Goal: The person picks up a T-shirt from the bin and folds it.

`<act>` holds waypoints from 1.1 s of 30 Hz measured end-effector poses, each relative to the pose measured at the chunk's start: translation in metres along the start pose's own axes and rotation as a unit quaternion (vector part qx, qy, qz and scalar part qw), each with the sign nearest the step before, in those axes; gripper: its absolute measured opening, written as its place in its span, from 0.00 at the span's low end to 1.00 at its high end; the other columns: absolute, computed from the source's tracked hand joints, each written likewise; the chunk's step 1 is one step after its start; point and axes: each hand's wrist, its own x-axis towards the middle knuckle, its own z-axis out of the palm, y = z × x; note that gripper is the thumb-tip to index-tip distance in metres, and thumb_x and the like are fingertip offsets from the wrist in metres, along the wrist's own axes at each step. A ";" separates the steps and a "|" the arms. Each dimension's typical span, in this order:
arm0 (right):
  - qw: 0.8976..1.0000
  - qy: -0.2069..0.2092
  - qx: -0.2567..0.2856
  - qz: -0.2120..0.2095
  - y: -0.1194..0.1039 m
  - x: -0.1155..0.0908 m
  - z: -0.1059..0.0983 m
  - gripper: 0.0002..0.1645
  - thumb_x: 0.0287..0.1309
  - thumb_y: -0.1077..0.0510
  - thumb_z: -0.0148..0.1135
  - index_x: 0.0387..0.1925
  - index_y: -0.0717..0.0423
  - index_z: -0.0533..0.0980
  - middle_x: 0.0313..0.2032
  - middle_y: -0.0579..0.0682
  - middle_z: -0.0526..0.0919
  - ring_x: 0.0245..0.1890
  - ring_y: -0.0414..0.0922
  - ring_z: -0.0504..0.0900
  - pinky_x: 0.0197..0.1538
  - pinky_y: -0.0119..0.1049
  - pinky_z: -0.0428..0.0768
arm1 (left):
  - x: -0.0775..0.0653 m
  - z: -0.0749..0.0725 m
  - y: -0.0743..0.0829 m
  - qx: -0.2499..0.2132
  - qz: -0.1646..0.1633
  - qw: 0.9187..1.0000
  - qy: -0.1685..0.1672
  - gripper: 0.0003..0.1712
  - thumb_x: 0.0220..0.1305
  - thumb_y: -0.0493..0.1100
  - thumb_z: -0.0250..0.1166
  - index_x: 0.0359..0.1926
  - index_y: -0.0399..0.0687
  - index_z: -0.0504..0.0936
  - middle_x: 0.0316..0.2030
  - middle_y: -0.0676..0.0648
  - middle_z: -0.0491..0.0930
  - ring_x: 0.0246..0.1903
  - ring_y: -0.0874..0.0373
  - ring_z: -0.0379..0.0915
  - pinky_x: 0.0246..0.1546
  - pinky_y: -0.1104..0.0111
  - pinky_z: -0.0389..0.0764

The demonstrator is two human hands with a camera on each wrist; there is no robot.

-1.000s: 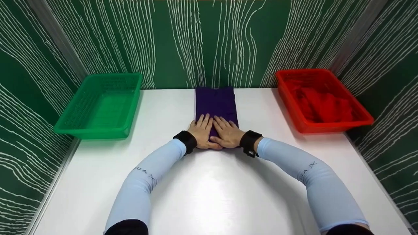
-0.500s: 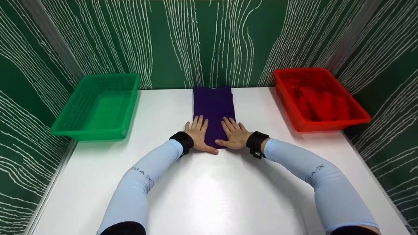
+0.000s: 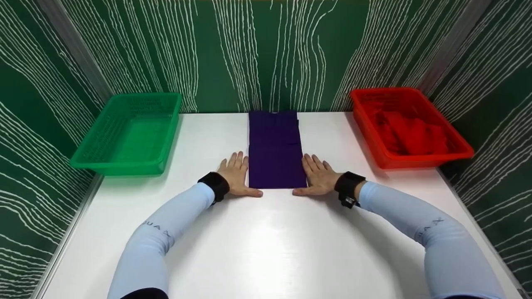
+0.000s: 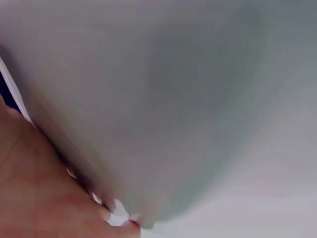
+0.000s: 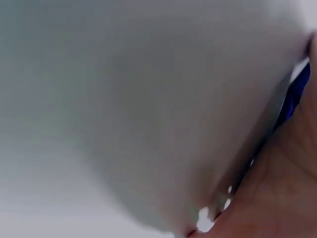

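Note:
A dark purple folded cloth (image 3: pixel 275 164) lies flat as a long rectangle at the back middle of the white table, its far end at the wall. My left hand (image 3: pixel 235 175) is spread flat beside its near left edge, thumb pointing inward just below the near corner. On the other side my right hand (image 3: pixel 319 176) mirrors it, fingertips right at the cloth's right edge. Both palms face down and neither holds anything. In the right wrist view a strip of blue cloth (image 5: pixel 295 94) shows past the palm; the left wrist view shows mostly table and palm (image 4: pixel 39 183).
A green plastic basket (image 3: pixel 160 168) stands at the back left with nothing in it. At the back right is a red basket (image 3: pixel 428 161) with crumpled red cloth (image 3: pixel 415 133) inside. Green walls (image 3: pixel 208 62) with white line patterns enclose the white table (image 3: pixel 266 249) on three sides.
My hands lay side by side on the cloth, then slid apart, left hand to the left and right hand to the right, off to its edges. The cloth's near part is now uncovered.

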 end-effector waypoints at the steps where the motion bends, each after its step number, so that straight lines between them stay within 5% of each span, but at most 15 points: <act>1: 1.000 0.003 0.006 -0.004 0.001 -0.003 -0.001 0.84 0.66 0.11 0.56 0.90 0.67 0.32 0.91 0.69 0.29 0.92 0.71 0.31 0.90 0.75 0.42 | -0.002 -0.001 -0.003 0.008 0.006 1.000 0.013 0.84 0.61 0.92 0.59 0.92 0.37 0.37 0.92 0.30 0.33 0.93 0.34 0.32 0.91 0.37 0.50; 5: 0.998 0.046 0.008 -0.031 0.002 -0.015 -0.004 0.74 0.71 0.21 0.62 0.91 0.65 0.42 0.90 0.73 0.44 0.89 0.77 0.46 0.87 0.74 0.56 | -0.012 -0.001 -0.006 0.036 0.043 0.995 0.078 0.72 0.69 0.85 0.61 0.90 0.36 0.53 0.88 0.28 0.55 0.86 0.29 0.59 0.79 0.38 0.76; 9: 0.987 0.128 -0.033 -0.090 -0.001 -0.021 -0.004 0.56 0.73 0.33 0.69 0.85 0.63 0.63 0.84 0.71 0.65 0.79 0.73 0.73 0.74 0.69 0.80 | -0.023 -0.003 0.004 0.060 0.121 0.979 0.153 0.44 0.77 0.67 0.69 0.76 0.39 0.74 0.70 0.33 0.80 0.61 0.36 0.86 0.56 0.45 0.92; 12: 0.971 0.176 -0.067 -0.149 -0.005 -0.022 -0.003 0.34 0.72 0.45 0.73 0.70 0.60 0.80 0.76 0.66 0.77 0.69 0.66 0.86 0.64 0.63 0.89 | -0.028 -0.003 0.015 0.078 0.170 0.964 0.187 0.23 0.74 0.49 0.73 0.61 0.42 0.80 0.53 0.39 0.85 0.44 0.43 0.89 0.43 0.49 0.93; 17: 0.951 0.210 -0.072 -0.214 -0.011 -0.019 -0.003 0.09 0.72 0.61 0.71 0.51 0.58 0.87 0.64 0.61 0.87 0.57 0.59 0.93 0.58 0.55 0.92 | -0.027 -0.002 0.029 0.105 0.167 0.958 0.206 0.16 0.71 0.38 0.73 0.56 0.43 0.83 0.45 0.41 0.87 0.41 0.44 0.88 0.41 0.52 0.93; 25: 0.944 0.245 0.052 -0.215 -0.011 -0.020 -0.004 0.09 0.69 0.64 0.71 0.49 0.62 0.87 0.42 0.57 0.95 0.40 0.51 0.95 0.47 0.48 0.93 | -0.027 0.004 0.030 0.102 0.162 0.952 0.238 0.09 0.79 0.38 0.66 0.46 0.39 0.91 0.42 0.40 0.92 0.42 0.43 0.92 0.44 0.53 0.94; 33: 0.940 0.239 -0.013 -0.245 -0.011 -0.025 -0.001 0.14 0.59 0.68 0.78 0.48 0.63 0.91 0.45 0.57 0.96 0.42 0.51 0.95 0.49 0.48 0.93 | -0.037 0.002 0.023 0.013 0.174 0.957 0.230 0.08 0.77 0.33 0.64 0.43 0.38 0.90 0.40 0.39 0.93 0.43 0.39 0.92 0.47 0.49 0.94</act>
